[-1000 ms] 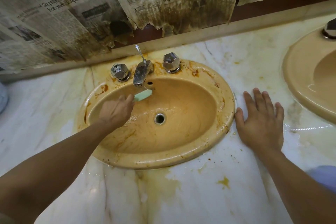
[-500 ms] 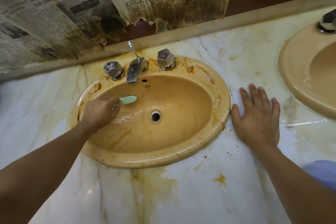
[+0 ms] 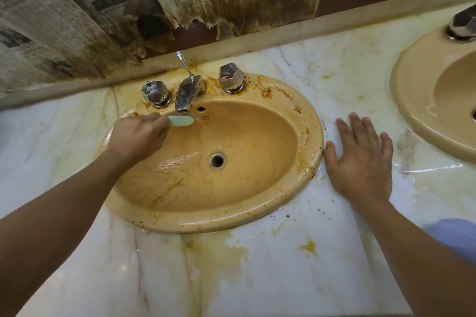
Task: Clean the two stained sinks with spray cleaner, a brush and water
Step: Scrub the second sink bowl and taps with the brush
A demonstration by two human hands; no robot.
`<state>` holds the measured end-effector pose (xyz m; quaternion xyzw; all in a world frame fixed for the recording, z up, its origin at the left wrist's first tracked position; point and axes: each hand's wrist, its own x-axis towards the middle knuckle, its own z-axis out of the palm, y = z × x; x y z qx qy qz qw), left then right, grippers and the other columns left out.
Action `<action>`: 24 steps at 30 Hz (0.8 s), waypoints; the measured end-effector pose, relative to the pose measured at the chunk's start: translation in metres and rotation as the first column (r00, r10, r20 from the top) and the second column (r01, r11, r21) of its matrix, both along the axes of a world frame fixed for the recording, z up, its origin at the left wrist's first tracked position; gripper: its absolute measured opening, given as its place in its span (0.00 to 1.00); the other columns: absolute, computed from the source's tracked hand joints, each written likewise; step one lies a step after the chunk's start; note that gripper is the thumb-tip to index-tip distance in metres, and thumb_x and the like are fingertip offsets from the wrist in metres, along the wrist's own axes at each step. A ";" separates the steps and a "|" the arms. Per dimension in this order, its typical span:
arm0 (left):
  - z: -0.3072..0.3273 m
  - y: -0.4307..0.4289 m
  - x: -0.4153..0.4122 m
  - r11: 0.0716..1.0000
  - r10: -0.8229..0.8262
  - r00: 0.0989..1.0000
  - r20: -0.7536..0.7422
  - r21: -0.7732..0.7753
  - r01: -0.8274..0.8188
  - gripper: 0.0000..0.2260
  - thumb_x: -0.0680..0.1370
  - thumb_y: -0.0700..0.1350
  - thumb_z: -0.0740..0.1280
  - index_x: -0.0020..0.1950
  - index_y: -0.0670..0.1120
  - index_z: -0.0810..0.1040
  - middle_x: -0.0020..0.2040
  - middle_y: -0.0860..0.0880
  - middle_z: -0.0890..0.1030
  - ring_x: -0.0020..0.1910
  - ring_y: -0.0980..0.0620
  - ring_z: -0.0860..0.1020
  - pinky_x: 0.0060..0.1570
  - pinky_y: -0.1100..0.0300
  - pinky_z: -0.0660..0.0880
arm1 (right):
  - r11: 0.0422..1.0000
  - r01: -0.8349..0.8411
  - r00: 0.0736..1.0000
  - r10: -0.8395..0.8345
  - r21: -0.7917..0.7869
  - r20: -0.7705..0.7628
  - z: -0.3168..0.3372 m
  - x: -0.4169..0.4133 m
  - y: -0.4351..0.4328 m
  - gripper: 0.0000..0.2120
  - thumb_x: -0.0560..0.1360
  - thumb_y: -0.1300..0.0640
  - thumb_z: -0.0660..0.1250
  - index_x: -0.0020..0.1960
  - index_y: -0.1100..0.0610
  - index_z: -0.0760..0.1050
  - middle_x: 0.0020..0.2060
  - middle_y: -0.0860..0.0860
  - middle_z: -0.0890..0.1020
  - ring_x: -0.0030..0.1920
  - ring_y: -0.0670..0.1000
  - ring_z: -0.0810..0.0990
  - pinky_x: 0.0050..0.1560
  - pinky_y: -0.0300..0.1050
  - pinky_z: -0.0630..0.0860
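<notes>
A tan oval sink (image 3: 313, 141) with brown stains on its rim and foamy smears in the bowl fills the middle of the head view. My left hand (image 3: 137, 136) grips a pale green brush (image 3: 181, 121) whose head lies against the bowl's back wall, just under the chrome faucet (image 3: 186, 94). Flat on the wet marble counter (image 3: 283, 278), my right hand (image 3: 360, 159) rests with fingers spread, its thumb against the sink's right rim. A second tan sink (image 3: 412, 110) shows partly at the right edge. No spray cleaner is in view.
Two faceted chrome knobs (image 3: 154, 92) (image 3: 230, 76) flank the faucet, and a drain (image 3: 217, 160) sits at the bowl's bottom. Stained, torn newspaper (image 3: 103, 20) hangs on the wall behind. Yellow-brown puddles mark the counter in front of the sink.
My left hand swept the brush left along the bowl's back wall and then back right under the faucet. My right hand stayed flat on the counter.
</notes>
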<state>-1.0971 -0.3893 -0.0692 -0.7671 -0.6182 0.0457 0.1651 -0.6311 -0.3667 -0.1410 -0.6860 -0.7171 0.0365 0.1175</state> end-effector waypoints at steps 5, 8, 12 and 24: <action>-0.002 0.001 -0.009 0.973 0.017 0.994 -0.104 -0.226 -0.040 0.05 0.81 0.46 0.66 0.49 0.46 0.80 0.38 0.50 0.79 0.27 0.44 0.75 0.24 0.59 0.70 | 1.000 0.000 1.000 0.001 0.007 -0.005 -0.001 0.000 0.000 0.30 0.82 0.40 0.47 0.81 0.51 0.62 0.81 0.52 0.61 0.82 0.54 0.56 0.79 0.62 0.51; -0.007 0.001 0.001 0.943 0.086 0.985 -0.152 -0.306 -0.130 0.04 0.81 0.48 0.66 0.52 0.48 0.78 0.40 0.52 0.79 0.30 0.48 0.76 0.24 0.60 0.70 | 1.000 0.002 1.000 -0.002 0.010 -0.009 -0.001 -0.001 -0.001 0.30 0.82 0.41 0.48 0.81 0.52 0.62 0.81 0.53 0.61 0.82 0.54 0.56 0.79 0.62 0.51; -0.016 0.015 0.044 0.984 0.010 0.997 0.072 -0.179 0.003 0.04 0.79 0.42 0.71 0.53 0.44 0.81 0.36 0.51 0.77 0.25 0.48 0.73 0.21 0.62 0.70 | 1.000 0.005 1.000 -0.005 0.010 -0.004 -0.001 -0.001 -0.001 0.30 0.82 0.41 0.48 0.81 0.51 0.62 0.81 0.52 0.61 0.82 0.54 0.56 0.79 0.62 0.51; -0.001 -0.005 0.007 0.983 0.046 0.996 -0.080 -0.171 -0.059 0.04 0.83 0.45 0.65 0.53 0.45 0.78 0.35 0.50 0.77 0.25 0.48 0.73 0.20 0.59 0.69 | 1.000 0.006 1.000 -0.006 0.006 -0.019 -0.002 0.001 0.000 0.30 0.82 0.40 0.48 0.81 0.50 0.62 0.82 0.51 0.61 0.82 0.53 0.55 0.80 0.60 0.49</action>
